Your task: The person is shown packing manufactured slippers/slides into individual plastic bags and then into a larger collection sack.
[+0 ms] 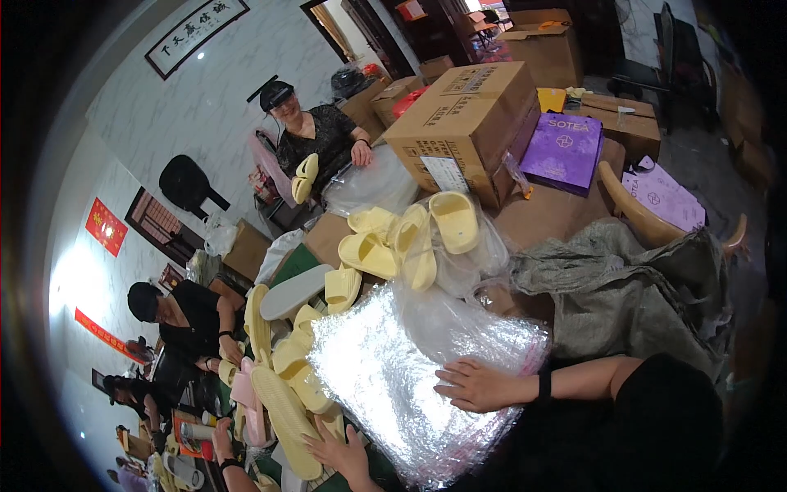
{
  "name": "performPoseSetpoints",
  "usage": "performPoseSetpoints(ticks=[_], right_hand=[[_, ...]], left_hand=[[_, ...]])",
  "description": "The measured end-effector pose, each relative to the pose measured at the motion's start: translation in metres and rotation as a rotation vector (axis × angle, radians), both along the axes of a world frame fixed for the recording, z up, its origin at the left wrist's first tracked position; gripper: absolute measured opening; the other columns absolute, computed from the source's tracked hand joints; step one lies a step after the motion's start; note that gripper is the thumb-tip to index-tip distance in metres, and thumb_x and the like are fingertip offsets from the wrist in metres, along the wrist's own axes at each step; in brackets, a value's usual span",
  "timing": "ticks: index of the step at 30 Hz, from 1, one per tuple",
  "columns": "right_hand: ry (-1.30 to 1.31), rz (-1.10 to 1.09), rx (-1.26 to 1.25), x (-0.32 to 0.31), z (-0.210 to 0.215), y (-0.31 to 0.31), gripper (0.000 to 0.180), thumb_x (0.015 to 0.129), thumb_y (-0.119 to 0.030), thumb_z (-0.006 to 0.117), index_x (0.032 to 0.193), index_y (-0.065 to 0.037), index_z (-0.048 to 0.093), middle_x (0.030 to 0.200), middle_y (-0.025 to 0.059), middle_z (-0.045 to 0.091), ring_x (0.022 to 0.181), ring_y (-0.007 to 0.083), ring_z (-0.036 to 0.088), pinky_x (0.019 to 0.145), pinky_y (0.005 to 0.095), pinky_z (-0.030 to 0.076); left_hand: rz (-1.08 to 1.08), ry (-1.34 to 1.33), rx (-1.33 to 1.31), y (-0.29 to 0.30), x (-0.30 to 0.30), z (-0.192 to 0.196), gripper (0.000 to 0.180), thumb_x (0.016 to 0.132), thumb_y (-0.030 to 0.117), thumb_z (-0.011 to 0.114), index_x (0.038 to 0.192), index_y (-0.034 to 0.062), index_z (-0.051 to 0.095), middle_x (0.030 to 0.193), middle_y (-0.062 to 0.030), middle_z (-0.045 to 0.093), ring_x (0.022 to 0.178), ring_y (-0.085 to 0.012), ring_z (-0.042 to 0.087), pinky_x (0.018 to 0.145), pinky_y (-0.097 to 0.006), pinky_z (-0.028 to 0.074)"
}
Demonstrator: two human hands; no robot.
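My right hand (pixel 478 385) lies flat, fingers apart, on a pile of shiny transparent plastic sheeting or bags (pixel 393 426). A dark band circles that wrist. My left hand (pixel 343 456) reaches in from the lower edge with its fingers spread, over the near end of the slipper heap. Closest to it lies a long pale yellow slipper (pixel 283 418); whether the fingertips touch it I cannot tell. More yellow slippers (pixel 299 377) rest just beyond. Past the sheeting, several yellow slippers (pixel 410 238) are partly inside a transparent plastic bag (pixel 484 254).
Across the heap, a co-worker (pixel 320 148) holds a pair of yellow slippers (pixel 305 178). More people work at left; another person's hand (pixel 221 443) is near mine. A large cardboard box (pixel 459 123), a purple bag (pixel 564 152) and grey-green sacking (pixel 623 287) lie to the right.
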State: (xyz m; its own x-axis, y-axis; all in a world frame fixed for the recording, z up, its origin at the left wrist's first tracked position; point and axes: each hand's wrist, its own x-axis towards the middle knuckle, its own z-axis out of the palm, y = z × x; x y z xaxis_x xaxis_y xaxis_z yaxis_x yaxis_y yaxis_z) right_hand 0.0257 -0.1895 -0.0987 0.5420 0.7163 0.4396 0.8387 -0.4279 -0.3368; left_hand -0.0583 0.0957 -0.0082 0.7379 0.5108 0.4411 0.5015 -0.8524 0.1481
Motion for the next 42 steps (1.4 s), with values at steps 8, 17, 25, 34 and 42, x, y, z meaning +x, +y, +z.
performPoseSetpoints(ticks=[8, 17, 25, 34, 42], right_hand=[[0.013, 0.025, -0.022, 0.001, 0.009, -0.002, 0.047, 0.098, -0.036, 0.035, 0.134, -0.006, 0.044, 0.139, 0.0206, 0.042, 0.13, 0.0339, 0.037, 0.11, 0.0443, 0.022], [-0.015, 0.001, -0.065, 0.0, 0.014, -0.004, 0.045, 0.095, -0.035, 0.04, 0.132, -0.01, 0.047, 0.138, 0.0175, 0.043, 0.13, 0.0328, 0.037, 0.11, 0.0463, 0.021], [0.016, 0.007, -0.016, -0.001, 0.012, -0.001, 0.044, 0.094, -0.035, 0.043, 0.13, -0.009, 0.049, 0.136, 0.0184, 0.044, 0.129, 0.0341, 0.038, 0.109, 0.0467, 0.021], [-0.009, -0.004, 0.038, 0.0, 0.009, -0.001, 0.044, 0.092, -0.032, 0.048, 0.128, -0.009, 0.05, 0.134, 0.018, 0.046, 0.126, 0.0339, 0.04, 0.108, 0.0471, 0.024], [-0.024, -0.016, 0.038, 0.0, 0.01, -0.003, 0.043, 0.091, -0.032, 0.049, 0.127, -0.009, 0.051, 0.132, 0.0176, 0.047, 0.123, 0.0338, 0.043, 0.106, 0.0473, 0.026]], left_hand=[[0.08, 0.129, -0.157, 0.023, 0.019, -0.004, 0.077, 0.081, 0.038, 0.067, 0.14, 0.0048, 0.031, 0.14, -0.0284, 0.031, 0.13, -0.0434, 0.029, 0.106, -0.055, 0.023], [-0.068, -0.253, -0.023, 0.059, 0.04, -0.023, 0.03, 0.076, 0.012, 0.068, 0.101, -0.0009, 0.058, 0.123, -0.03, 0.045, 0.113, -0.0457, 0.045, 0.095, -0.049, 0.038], [0.07, -0.063, -0.067, 0.061, 0.049, -0.006, 0.07, 0.073, 0.023, 0.072, 0.132, 0.0084, 0.037, 0.143, -0.0289, 0.027, 0.131, -0.0432, 0.03, 0.105, -0.054, 0.027], [-0.106, -0.366, -0.38, 0.073, 0.039, -0.02, 0.094, 0.077, 0.006, 0.065, 0.149, 0.0087, 0.004, 0.147, -0.0266, 0.022, 0.134, -0.0418, 0.026, 0.11, -0.046, 0.024], [-0.248, -1.128, -1.045, 0.05, 0.031, 0.033, 0.062, 0.084, -0.003, 0.051, 0.141, 0.0015, 0.028, 0.129, -0.0153, 0.048, 0.111, -0.0262, 0.054, 0.093, -0.039, 0.047]])
